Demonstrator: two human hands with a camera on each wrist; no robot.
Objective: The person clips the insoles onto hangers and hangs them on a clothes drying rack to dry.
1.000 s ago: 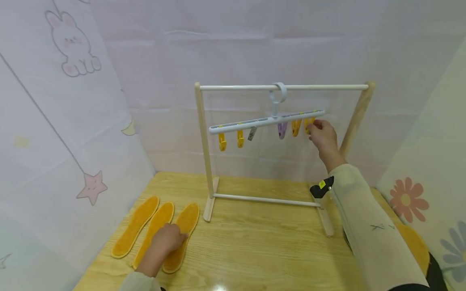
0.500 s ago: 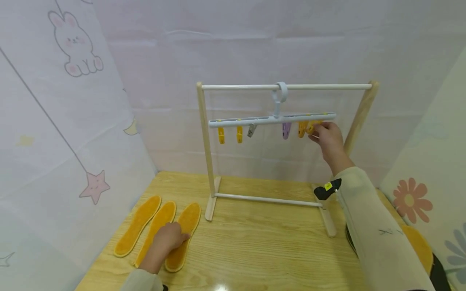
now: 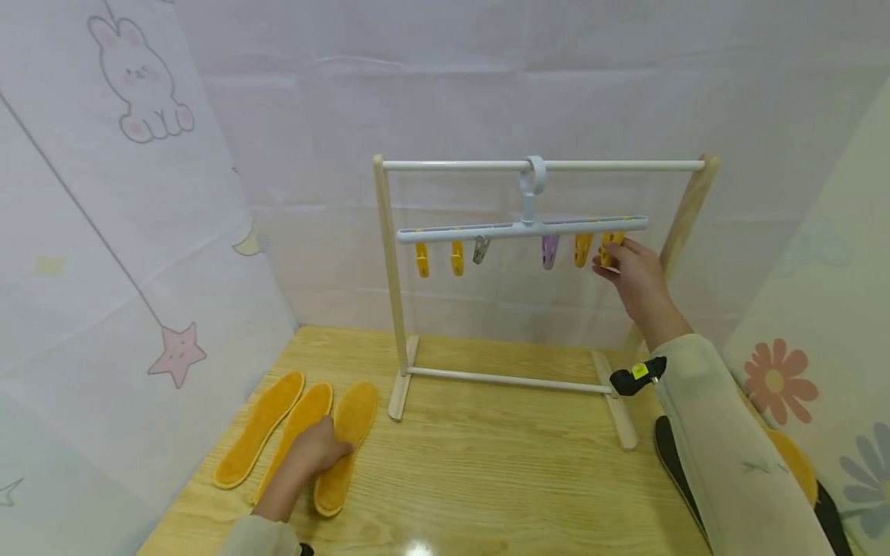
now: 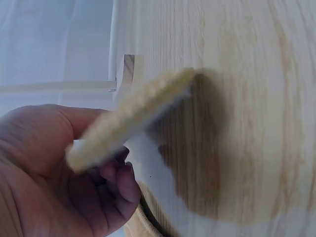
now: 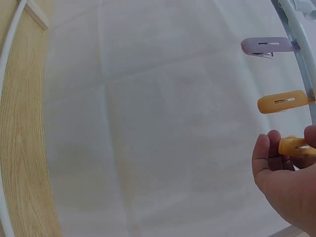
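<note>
Insole [image 3: 342, 444], orange felt, nearest the stand of three lying side by side at the front left of the wooden table [image 3: 487, 471]. The left hand [image 3: 314, 455] grips it at its middle; in the left wrist view the insole's [image 4: 131, 116] edge is raised off the wood, with the thumb on one side and curled fingers [image 4: 121, 185] beneath, the left hand [image 4: 54, 168] closed around it. Its heel end points toward the person, its toe toward the stand's foot.

Second insole [image 3: 295, 436] and third insole [image 3: 257, 440], same orange, flat on the table just left of the held one.

Dark insole [image 3: 677, 467], at the front right of the table, partly hidden under the right sleeve [image 3: 723, 455].

Wooden drying stand [image 3: 389, 286], upright at mid table, two wooden posts joined by a white top rail [image 3: 452, 164] and a white lower bar.

Clip hanger [image 3: 487, 229], pale blue, hooked on the top rail, hanging about level. It carries orange, grey and purple clips.

Outermost orange clip [image 3: 610, 245], at the hanger's right end. The right hand [image 3: 636, 274] is raised to it, thumb and fingertips pinching it; the right wrist view shows the clip [image 5: 294, 146] between the thumb and fingers [image 5: 261, 153] of the right hand [image 5: 286, 187].

Printed cloth backdrop [image 3: 139, 154], behind and to both sides.
</note>
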